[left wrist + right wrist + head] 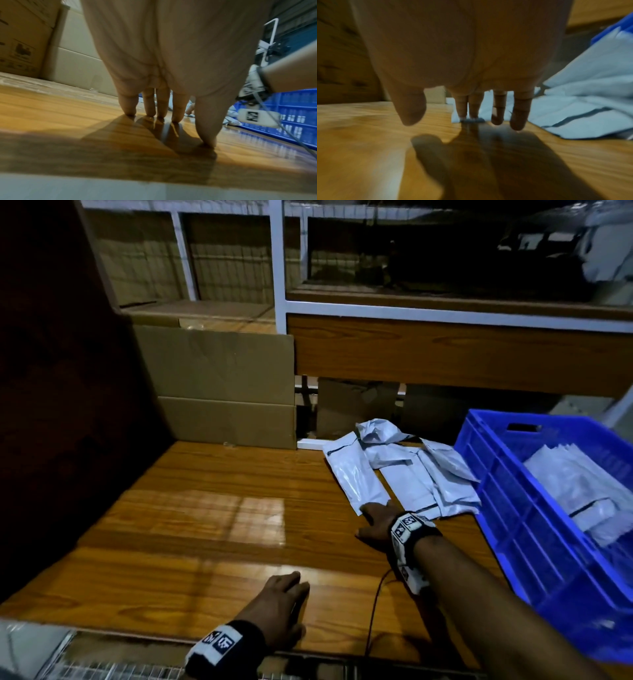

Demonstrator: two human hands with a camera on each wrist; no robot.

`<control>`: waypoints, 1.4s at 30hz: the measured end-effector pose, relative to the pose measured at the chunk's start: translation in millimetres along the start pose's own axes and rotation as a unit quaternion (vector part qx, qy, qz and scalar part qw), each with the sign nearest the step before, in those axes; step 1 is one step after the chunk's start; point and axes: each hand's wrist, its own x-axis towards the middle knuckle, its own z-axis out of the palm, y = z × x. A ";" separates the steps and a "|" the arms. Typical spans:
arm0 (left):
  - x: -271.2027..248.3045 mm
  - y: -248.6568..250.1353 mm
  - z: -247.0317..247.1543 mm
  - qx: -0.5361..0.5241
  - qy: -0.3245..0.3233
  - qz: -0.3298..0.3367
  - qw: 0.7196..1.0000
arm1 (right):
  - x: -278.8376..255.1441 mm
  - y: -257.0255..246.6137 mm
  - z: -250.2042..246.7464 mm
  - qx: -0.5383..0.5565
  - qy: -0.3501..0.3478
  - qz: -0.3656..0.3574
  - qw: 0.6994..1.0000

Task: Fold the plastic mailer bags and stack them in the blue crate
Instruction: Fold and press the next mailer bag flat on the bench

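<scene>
A loose heap of pale grey plastic mailer bags [404,470] lies on the wooden table [212,529] left of the blue crate [534,508]. Inside the crate lie folded mailers [582,491]. My right hand [375,520] reaches flat to the near corner of one long mailer [352,474]; in the right wrist view its straight fingertips [467,115] touch that mailer's edge [471,119], thumb spread off to the left. My left hand [284,601] rests on the table near the front edge, its fingers [150,108] straight and tips down on bare wood, holding nothing.
Flat cardboard sheets [222,385] lean against the back left of the table. A wooden shelf front [445,354] with a white metal frame overhangs the back. A thin cable [375,604] runs from my right wrist over the table's front edge.
</scene>
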 end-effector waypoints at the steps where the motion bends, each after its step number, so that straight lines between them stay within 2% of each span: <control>1: -0.9 -0.6 2.5 0.002 0.005 0.007 1.000 | -13.9 0.1 2.7 -0.010 0.002 -0.012 1.000; 4: -1.1 -5.5 8.5 -0.001 0.030 0.023 0.999 | -63.5 0.9 21.1 -0.047 0.074 -0.077 0.993; 6: -0.3 -11.0 13.6 -0.003 0.046 0.032 0.998 | -97.8 3.4 45.3 -0.028 0.114 -0.097 0.988; 11: 3.7 -18.2 22.9 0.036 0.074 0.063 0.995 | -171.3 20.8 104.8 0.026 0.164 -0.104 0.981; 16: 1.6 -18.4 31.7 0.047 0.100 0.071 0.991 | -216.6 36.0 137.0 0.132 0.207 -0.086 0.966; 18: -3.3 -11.0 34.8 0.047 0.129 0.067 0.988 | -223.5 41.9 136.8 0.163 0.202 -0.082 0.962; 21: -7.6 5.8 32.0 0.019 0.151 0.063 0.986 | -228.8 46.7 126.5 0.137 0.191 -0.085 0.968; 23: -6.0 16.2 27.4 -0.012 0.165 0.075 0.983 | -223.6 41.9 115.7 0.087 0.233 -0.072 0.966; 26: 2.3 40.7 21.1 0.019 0.210 0.108 0.972 | -210.3 15.2 102.3 0.079 0.293 -0.067 0.951; 28: 11.2 60.6 23.3 0.038 0.216 0.143 0.965 | -195.3 -5.0 107.7 0.075 0.261 -0.093 0.958; 30: 21.0 77.3 31.3 0.069 0.186 0.165 0.966 | -182.8 -13.8 124.6 0.079 0.191 -0.083 0.975; 32: 28.4 83.3 41.5 0.100 0.161 0.155 0.969 | -174.5 -14.4 142.2 0.085 0.175 -0.053 0.979; 34: 27.9 86.0 48.7 0.111 0.151 0.132 0.973 | -174.3 -13.5 150.6 0.078 0.202 -0.040 0.975; 38: 22.5 88.1 62.1 0.096 0.191 0.120 0.970 | -180.3 -9.2 158.8 0.037 0.241 -0.062 0.968; 42: 27.8 97.4 65.7 0.092 0.201 0.057 0.974 | -176.4 -13.9 159.8 0.009 0.252 -0.048 0.966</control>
